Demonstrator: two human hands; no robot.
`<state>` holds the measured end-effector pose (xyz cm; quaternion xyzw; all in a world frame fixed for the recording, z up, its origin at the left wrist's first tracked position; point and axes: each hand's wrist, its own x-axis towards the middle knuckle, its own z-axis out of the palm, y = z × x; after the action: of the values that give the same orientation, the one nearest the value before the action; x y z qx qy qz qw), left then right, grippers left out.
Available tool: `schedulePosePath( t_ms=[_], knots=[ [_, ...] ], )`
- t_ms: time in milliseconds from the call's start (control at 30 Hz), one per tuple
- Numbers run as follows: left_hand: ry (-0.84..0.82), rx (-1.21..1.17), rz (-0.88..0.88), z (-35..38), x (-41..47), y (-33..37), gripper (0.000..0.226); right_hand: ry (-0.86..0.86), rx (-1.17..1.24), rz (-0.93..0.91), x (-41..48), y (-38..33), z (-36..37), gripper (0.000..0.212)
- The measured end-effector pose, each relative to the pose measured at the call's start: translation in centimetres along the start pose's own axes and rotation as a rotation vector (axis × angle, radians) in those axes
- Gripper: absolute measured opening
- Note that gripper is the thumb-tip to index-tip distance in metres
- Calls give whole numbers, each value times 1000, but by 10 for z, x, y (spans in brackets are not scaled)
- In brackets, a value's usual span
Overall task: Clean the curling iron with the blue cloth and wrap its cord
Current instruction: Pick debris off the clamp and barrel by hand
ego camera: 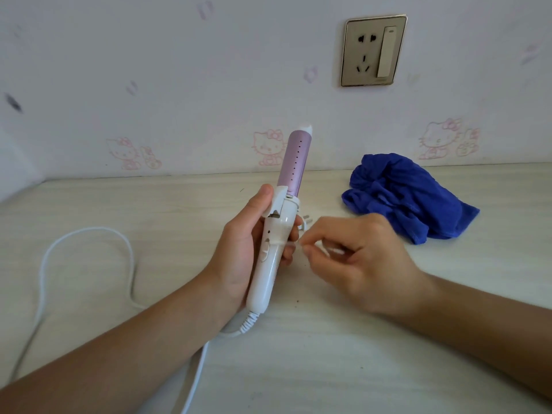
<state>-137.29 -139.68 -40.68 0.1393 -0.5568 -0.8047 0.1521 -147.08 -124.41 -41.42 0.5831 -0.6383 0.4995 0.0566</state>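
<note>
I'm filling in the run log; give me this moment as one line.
left hand: holds curling iron upright | right hand: pinches cord near plug | blue cloth: on table, untouched

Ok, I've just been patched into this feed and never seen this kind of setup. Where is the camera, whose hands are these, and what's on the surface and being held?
There is no machine here: a person works with two bare hands, and the one picture comes from a wide-angle camera worn on their head, looking forward and down. The left hand grips the white handle of a curling iron, holding it nearly upright with its purple barrel pointing up. The right hand pinches the white cord near its plug, just beside the handle. The rest of the cord runs from the handle's bottom and loops loosely over the pale tabletop on the left, so it is not wrapped yet. A crumpled blue cloth lies on the table to the right, touched by neither hand. On the wall behind is a socket with nothing plugged in.
</note>
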Motion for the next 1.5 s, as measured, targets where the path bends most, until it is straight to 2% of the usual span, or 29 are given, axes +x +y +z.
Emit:
schedulePosePath(
  t_ms=[167, 300, 400, 533, 667, 767, 800, 933, 1067, 1167, 1233, 1367, 1500],
  knots=[
    [-3, 30, -14, -1, 0, -1, 55, 33, -19, 54, 2, 6, -1, 14],
    [-9, 16, -6, 1, 0, -1, 55, -95, -30, -19, -3, -5, 6, 16],
    [2, 23, 1, 1, 0, -2, 54, -33, 6, 43, -1, 0, 1, 23],
    [-7, 22, -20, 0, -2, -1, 54, -188, -53, -11, -8, -12, 9, 16],
    [-17, 0, 12, 0, -2, -1, 49, -127, -33, 58, -6, -8, 5, 15],
    [-2, 30, -18, -1, -3, 0, 49, -269, -50, -15, -10, -17, 8, 13],
    [-7, 26, -19, -1, -3, 0, 49, -270, -53, -19, -10, -17, 9, 12],
    [0, 7, 21, 0, -2, 0, 45, -74, -60, 75, -5, -6, 4, 13],
    [20, -46, -14, 1, -2, 1, 49, -150, -96, 19, -8, -14, 7, 13],
    [5, -37, -29, 3, -3, 2, 55, 1, -77, 97, 0, -1, -2, 17],
    [10, -31, -34, 3, -3, 2, 58, 30, -94, 112, 3, 1, -5, 16],
    [17, 23, -32, 3, -6, -1, 66, -93, -54, -10, -4, -14, 3, 20],
    [-10, 119, 0, 2, -5, 0, 69, 46, -118, 30, 4, -2, -4, 15]
  ],
)
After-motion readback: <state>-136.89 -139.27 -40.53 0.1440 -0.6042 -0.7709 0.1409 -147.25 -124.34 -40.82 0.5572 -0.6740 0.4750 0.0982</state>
